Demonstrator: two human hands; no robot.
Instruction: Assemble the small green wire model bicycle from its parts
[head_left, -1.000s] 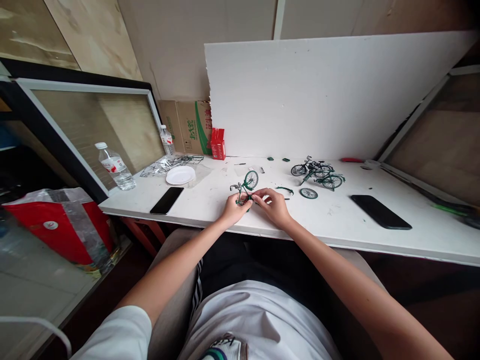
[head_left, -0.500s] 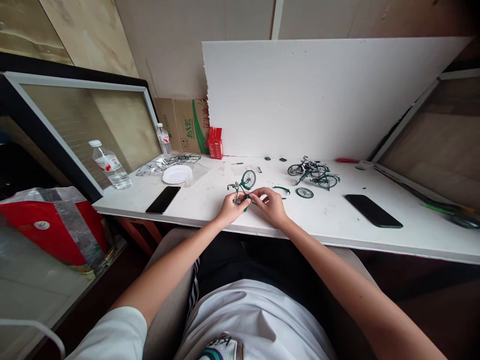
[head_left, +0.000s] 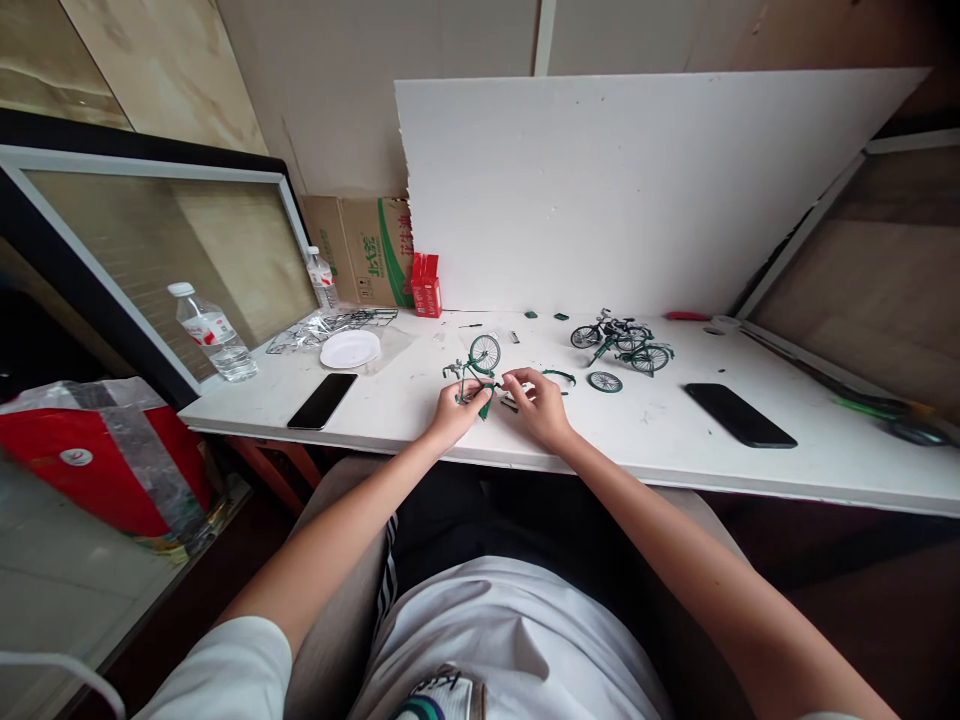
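My left hand is closed round the frame of a green model bicycle, held tilted just above the table. One spoked wheel and the handlebar stick out past my fingers; part of the frame is hidden by them. Just right of it, my right hand has thumb and forefinger pinched by the bicycle's saddle end; a tiny dark piece shows at the fingertips, too small to name. Beyond that hand lie a curved green strip like a mudguard and a loose green wheel. Small dark parts lie under the right fingers.
Several model bicycles stand together behind the wheel. Phones lie at left and right. A white plate, parts sprues, a water bottle and a red box are at back left. A white board leans behind.
My left hand has shifted slightly left with the bicycle, turning it a little. The right fingers have drawn a little apart from the left, baring small parts on the table.
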